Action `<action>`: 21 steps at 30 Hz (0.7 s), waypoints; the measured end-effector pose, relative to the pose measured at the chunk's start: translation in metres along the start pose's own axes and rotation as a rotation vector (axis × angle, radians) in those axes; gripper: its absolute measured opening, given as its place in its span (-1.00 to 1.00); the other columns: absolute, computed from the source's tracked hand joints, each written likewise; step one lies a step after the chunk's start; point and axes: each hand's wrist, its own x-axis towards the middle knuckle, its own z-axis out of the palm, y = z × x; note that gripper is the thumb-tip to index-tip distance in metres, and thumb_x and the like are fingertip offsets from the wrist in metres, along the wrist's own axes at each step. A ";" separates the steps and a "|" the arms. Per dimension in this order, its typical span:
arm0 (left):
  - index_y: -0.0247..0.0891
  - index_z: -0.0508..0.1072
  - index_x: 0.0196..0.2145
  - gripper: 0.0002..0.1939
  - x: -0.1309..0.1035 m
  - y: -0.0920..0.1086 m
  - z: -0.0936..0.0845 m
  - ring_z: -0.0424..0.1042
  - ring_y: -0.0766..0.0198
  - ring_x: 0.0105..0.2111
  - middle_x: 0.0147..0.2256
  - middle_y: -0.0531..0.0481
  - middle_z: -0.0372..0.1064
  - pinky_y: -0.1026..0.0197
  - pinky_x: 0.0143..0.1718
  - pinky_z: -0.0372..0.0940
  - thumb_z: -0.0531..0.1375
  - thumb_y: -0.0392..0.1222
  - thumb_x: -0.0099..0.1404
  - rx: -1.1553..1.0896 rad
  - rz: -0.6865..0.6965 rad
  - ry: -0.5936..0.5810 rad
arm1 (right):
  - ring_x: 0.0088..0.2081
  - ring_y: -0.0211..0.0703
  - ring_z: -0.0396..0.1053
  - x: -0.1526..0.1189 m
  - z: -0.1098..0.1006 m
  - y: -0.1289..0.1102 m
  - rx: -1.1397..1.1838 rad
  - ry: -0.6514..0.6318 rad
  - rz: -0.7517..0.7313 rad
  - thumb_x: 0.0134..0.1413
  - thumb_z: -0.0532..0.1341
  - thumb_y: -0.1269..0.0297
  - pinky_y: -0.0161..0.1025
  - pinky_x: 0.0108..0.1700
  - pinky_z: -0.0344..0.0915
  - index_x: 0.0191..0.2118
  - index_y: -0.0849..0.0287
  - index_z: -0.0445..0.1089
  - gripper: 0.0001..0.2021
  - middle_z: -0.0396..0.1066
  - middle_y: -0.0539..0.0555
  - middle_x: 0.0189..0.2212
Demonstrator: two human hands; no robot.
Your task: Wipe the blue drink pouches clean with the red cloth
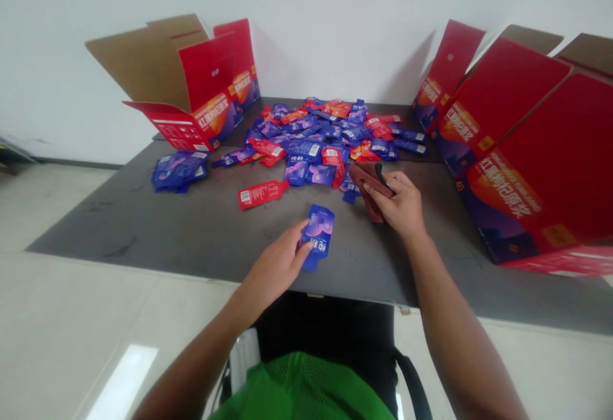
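Tabletop (205, 235), cloth (366, 179) partly behind right hand (403, 208)

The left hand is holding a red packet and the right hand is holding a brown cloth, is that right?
Not quite. The head view shows that the packet in the left hand is blue, not red. The right hand is holding a brown cloth, just as you said.

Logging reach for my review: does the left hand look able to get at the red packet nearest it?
Probably yes: the left hand is close to the red packet, and nothing visible stands between them. It pinches a blue packet, though, so it may need to put that down first.
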 end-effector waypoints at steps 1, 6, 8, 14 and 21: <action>-0.14 0.22 0.35 -0.51 -0.006 0.003 0.002 0.48 0.00 0.04 0.08 -0.21 0.44 -0.11 0.10 0.40 0.06 -0.03 0.54 0.067 0.034 0.035 | -0.17 -0.02 0.44 0.000 0.000 0.000 -0.001 0.001 -0.001 0.22 0.29 0.07 -0.14 -0.13 0.38 -0.14 0.11 0.60 -0.74 0.46 0.10 -0.26; -0.10 0.29 0.34 -0.48 -0.039 0.012 0.019 0.26 -0.12 0.23 0.28 -0.24 0.23 -0.23 0.26 0.24 0.18 -0.09 0.47 0.321 0.217 0.144 | -0.16 -0.03 0.44 -0.001 0.000 -0.002 0.013 0.006 -0.017 0.22 0.30 0.07 -0.15 -0.13 0.37 -0.11 0.12 0.59 -0.73 0.46 0.09 -0.26; -0.14 0.34 0.30 -0.53 -0.048 0.012 0.023 0.27 -0.09 0.24 0.28 -0.21 0.25 -0.18 0.26 0.25 0.18 -0.11 0.48 0.347 0.294 0.127 | -0.18 -0.04 0.44 -0.001 0.001 -0.002 0.015 0.009 -0.026 0.23 0.30 0.08 -0.16 -0.14 0.37 -0.10 0.13 0.59 -0.73 0.46 0.09 -0.26; -0.25 0.42 0.22 -0.57 -0.055 0.004 0.026 0.38 0.00 0.19 0.20 -0.19 0.42 -0.08 0.19 0.33 0.13 -0.01 0.52 0.347 0.392 0.099 | -0.20 -0.05 0.42 -0.004 0.001 -0.024 -0.005 0.002 -0.103 0.27 0.26 0.10 -0.15 -0.16 0.38 -0.15 0.12 0.56 -0.77 0.42 0.10 -0.27; -0.23 0.48 0.16 -0.57 -0.059 0.000 0.031 0.47 0.02 0.11 0.11 -0.14 0.51 -0.04 0.11 0.35 0.19 0.05 0.48 0.337 0.434 0.175 | -0.10 -0.02 0.39 -0.051 0.024 -0.093 -0.055 -0.476 -0.440 0.36 0.20 0.22 -0.12 -0.07 0.38 0.11 0.11 0.46 -0.71 0.45 0.15 -0.10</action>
